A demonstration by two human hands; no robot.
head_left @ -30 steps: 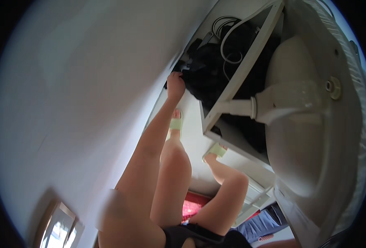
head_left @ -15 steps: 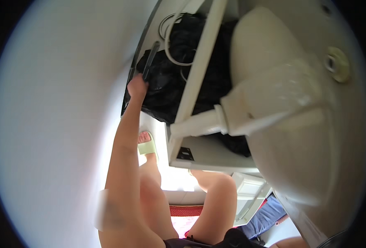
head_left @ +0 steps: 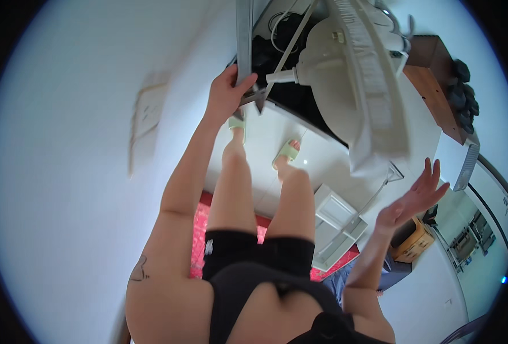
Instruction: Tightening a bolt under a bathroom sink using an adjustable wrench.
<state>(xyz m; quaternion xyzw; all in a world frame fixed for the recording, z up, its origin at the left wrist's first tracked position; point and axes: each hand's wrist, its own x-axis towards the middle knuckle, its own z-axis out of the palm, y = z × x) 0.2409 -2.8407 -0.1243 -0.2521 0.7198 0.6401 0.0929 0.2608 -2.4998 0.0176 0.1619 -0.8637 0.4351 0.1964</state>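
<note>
My left hand [head_left: 225, 94] grips a long grey metal bar [head_left: 244, 40] that points upward, with a darker crosspiece [head_left: 254, 97] at its lower end. Behind it, under a white washbasin [head_left: 328, 103], an open cabinet frame [head_left: 295, 35] holds black material [head_left: 262, 51], a coiled hose [head_left: 277, 23] and a white drain pipe [head_left: 282, 77]. My right hand [head_left: 414, 198] is raised at the lower right, fingers apart, holding nothing, below the basin's edge.
A pale wall [head_left: 76, 172] fills the left. Green slippers [head_left: 288, 152] are on my feet. A white panelled piece [head_left: 340, 226] lies by a red mat [head_left: 199, 235]. At the right are a brown wooden shelf [head_left: 423, 86], dark bundled items [head_left: 463, 97] and a mirror [head_left: 477, 241].
The view has pulled back from the cabinet. My left hand has come up with the long metal bar, drawn out from the black material. My open right hand has risen into view.
</note>
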